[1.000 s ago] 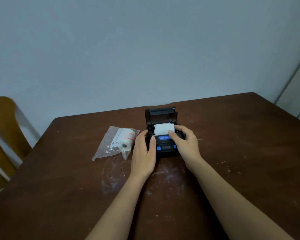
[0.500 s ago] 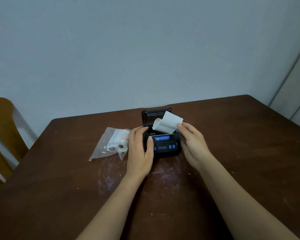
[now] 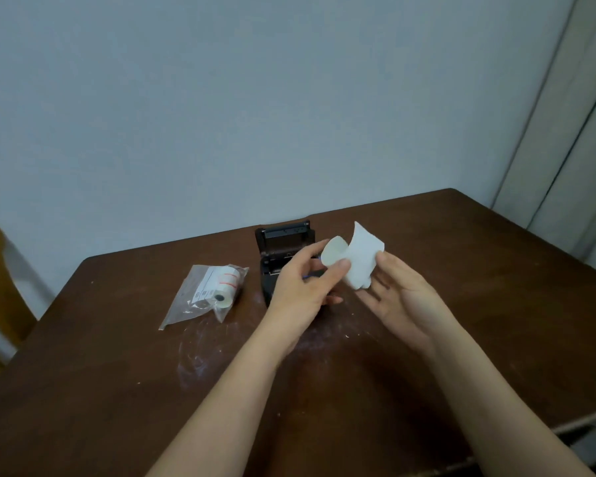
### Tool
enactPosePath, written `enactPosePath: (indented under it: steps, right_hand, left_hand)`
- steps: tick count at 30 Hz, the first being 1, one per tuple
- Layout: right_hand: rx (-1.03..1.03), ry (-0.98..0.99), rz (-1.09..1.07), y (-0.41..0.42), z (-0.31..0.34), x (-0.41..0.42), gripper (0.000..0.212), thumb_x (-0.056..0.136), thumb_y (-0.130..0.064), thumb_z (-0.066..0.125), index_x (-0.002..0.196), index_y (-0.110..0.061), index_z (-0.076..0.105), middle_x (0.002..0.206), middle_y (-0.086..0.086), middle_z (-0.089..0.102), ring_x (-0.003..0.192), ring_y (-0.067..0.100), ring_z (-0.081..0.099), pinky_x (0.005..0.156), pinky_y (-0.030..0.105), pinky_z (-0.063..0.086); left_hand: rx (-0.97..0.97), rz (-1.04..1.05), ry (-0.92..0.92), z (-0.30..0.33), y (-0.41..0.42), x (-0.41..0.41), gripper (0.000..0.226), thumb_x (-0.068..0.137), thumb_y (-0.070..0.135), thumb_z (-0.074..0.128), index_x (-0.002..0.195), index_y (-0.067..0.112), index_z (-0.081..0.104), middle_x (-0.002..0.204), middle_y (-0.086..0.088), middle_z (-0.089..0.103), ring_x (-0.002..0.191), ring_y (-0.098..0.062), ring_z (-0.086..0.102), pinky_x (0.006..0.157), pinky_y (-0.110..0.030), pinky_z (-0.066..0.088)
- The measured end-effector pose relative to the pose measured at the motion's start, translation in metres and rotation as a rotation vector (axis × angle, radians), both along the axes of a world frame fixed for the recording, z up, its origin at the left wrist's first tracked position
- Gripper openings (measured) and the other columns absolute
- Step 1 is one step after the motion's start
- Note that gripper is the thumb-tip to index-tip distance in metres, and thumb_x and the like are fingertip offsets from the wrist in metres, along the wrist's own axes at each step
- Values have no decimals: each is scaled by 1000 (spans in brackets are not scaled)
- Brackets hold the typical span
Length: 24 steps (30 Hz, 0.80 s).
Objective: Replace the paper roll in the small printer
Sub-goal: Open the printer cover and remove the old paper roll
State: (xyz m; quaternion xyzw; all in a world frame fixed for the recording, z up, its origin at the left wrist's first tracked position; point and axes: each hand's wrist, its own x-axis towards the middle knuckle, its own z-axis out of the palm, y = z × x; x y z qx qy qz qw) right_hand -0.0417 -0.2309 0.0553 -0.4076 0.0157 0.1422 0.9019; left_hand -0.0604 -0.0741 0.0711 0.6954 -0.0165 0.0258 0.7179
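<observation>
The small black printer (image 3: 278, 251) sits on the brown table (image 3: 461, 304) with its lid standing open; my left hand hides its front. The old white paper roll (image 3: 336, 253), with a loose tail (image 3: 363, 261) hanging off it, is held above the table just right of the printer. My left hand (image 3: 303, 287) pinches the roll between thumb and fingers. My right hand (image 3: 399, 292) holds the tail's right edge with its thumb, palm up beneath it. A clear plastic bag (image 3: 207, 292) with new white rolls lies left of the printer.
A wooden chair back (image 3: 0, 280) stands at the table's left edge. A grey wall runs behind the table, and a pale curtain or door frame (image 3: 572, 166) is at the far right. White scuff marks (image 3: 203, 352) streak the tabletop near my left forearm.
The old roll has been lifted out of the printer and carried right. My left hand left the printer and took the roll; my right hand now holds the loose tail.
</observation>
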Motion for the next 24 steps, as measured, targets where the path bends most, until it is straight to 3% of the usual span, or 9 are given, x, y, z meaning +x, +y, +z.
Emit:
enactPosePath:
  steps: [5,9,13,16,22,24]
  right_hand:
    - [-181,-29,-70,-19,5,-16,24,92,-5,59,115,-9,62,104,7,76,97,20,73,74,35,62]
    - [-382,-1,-142,-47,2,-27,39,87,-11,67,124,-21,58,111,-1,64,99,19,66,87,39,58]
    - [-508,-35,-49,-86,-4,-45,23,92,-25,61,110,-12,68,93,-2,76,88,13,71,85,31,54]
    - [-537,-21,-86,-119,-13,-60,22,93,-24,61,100,-7,72,84,4,73,81,18,62,79,34,46]
    - [-508,66,-164,-191,-36,-100,18,91,-13,62,107,-13,69,90,1,72,80,13,62,72,26,46]
    - [-478,130,-196,-219,-47,-118,22,91,-11,60,111,-14,68,89,0,72,75,10,64,65,22,48]
  left_hand:
    - [71,-13,-24,-4,-20,-6,28,88,19,69,116,16,65,109,-2,70,91,-12,68,64,-18,53]
    - [153,-54,-12,-10,-41,-9,21,90,16,67,109,23,67,107,4,71,97,-11,68,68,-17,53]
    - [248,-140,-27,-15,-74,-13,23,89,16,68,111,19,68,108,4,71,98,-10,68,72,-17,54]
    - [304,-223,8,-19,-104,-18,28,86,20,71,114,20,67,109,6,71,99,-9,67,73,-17,55]
    - [302,-388,41,-32,-166,-40,32,83,23,74,114,19,66,101,1,74,91,-8,69,81,-22,55]
    - [281,-446,74,-39,-186,-50,31,85,22,73,114,16,65,102,-2,73,92,-12,71,86,-30,57]
